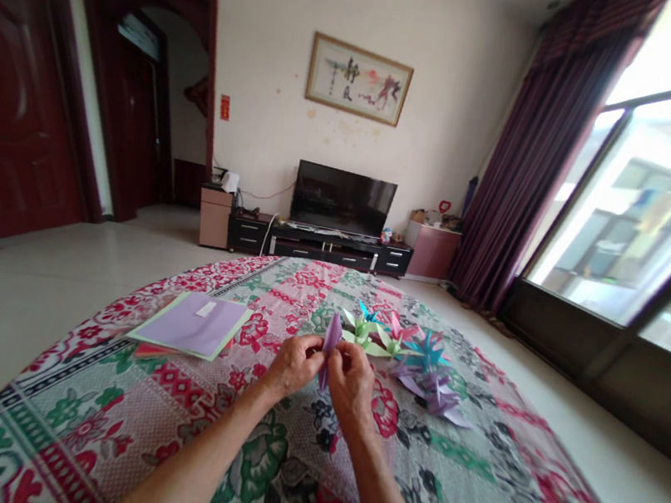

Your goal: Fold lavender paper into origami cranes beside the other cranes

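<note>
Purple folded paper (pixel 333 331): upright between the two hands, as I see it.
Left hand (pixel 295 365): pinching its near-left edge.
Right hand (pixel 354 382): pinching the opposite edge.
Pinched edges: uneven pulling could tear or skew them.
Paper flowers (pixel 426 353): just right of the right hand; a careless sweep might crush them.
Sheet stack (pixel 186 323): left of the left hand, apart.

Matt paper piece (pixel 333 331), cloth tablecloth (pixel 115 412), glossy screen (pixel 343 200)

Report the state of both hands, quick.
Left hand: closed, pinching the folded purple paper.
Right hand: closed, pinching the same folded purple paper.
</note>
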`<state>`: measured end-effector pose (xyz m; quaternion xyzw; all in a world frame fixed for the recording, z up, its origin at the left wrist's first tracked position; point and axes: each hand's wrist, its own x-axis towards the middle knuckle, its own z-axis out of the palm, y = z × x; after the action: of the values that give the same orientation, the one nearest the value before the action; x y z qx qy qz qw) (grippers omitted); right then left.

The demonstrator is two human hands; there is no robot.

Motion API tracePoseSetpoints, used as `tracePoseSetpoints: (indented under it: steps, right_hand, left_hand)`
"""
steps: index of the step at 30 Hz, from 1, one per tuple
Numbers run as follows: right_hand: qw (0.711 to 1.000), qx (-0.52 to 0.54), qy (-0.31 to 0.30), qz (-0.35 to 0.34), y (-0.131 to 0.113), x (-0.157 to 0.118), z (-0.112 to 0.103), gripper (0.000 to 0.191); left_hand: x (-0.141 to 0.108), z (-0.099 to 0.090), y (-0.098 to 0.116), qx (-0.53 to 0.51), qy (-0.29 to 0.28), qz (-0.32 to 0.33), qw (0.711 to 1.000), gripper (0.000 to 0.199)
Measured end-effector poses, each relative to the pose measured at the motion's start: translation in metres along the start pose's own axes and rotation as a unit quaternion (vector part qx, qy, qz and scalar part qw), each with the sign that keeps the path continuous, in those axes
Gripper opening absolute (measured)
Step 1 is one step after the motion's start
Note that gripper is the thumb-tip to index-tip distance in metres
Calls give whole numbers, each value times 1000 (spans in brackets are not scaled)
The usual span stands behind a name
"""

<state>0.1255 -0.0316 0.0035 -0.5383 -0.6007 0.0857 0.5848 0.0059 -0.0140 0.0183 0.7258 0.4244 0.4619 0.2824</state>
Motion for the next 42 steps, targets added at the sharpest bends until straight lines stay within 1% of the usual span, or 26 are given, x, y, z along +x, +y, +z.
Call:
tracePoseSetpoints:
  steps: [3,6,9,12,14,16,19,23,26,28,31,34,37,39,42]
  right_hand:
    - [1000,12,2,5,4,0,2,18]
    - [997,64,-13,39,7,1,3,20]
    - [989,125,-22,75,6,2,2,24]
    - [977,187,-33,92,2,4,1,30]
    - [970,218,-51,98,-3,4,-1,28]
    - [964,233,-69,105,-6,4,-3,24]
    - [961,242,-75,111,-9,4,-4,24]
    - [963,240,-56,113,-7,3,-4,23]
    - [964,236,-32,122,-3,2,-4,22]
    - [961,245,-26,128,0,2,-4,22]
    - [946,287,-37,147,5,1,-3,24]
    - [921,347,-53,172,11,1,-2,24]
    - [899,392,-57,189,14,1,-3,20]
    - [891,406,-54,196,13,1,-5,17]
    - [887,412,-48,204,8,2,-8,14]
  left_hand:
    - [0,0,1,0,4,1,1000,24]
    - [-1,0,3,-6,4,-3,1000,23]
    - [-1,-2,3,-34,-8,-16,999,24]
    - [0,-2,1,-69,-19,-27,997,27]
    - [0,-2,1,-65,-20,-22,997,28]
    - [0,-2,2,-37,-9,-4,999,27]
    - [0,-1,5,28,11,47,998,27]
    - [-1,2,5,109,21,119,987,27]
    - [-1,5,1,140,20,146,979,26]
    - [-2,7,0,145,21,153,977,26]
    - [-4,8,2,133,36,145,980,25]
    - [-6,8,7,115,53,132,983,23]
    - [-7,9,10,114,54,136,983,18]
    - [-7,9,12,115,51,141,982,16]
    - [-6,9,13,103,50,143,983,15]
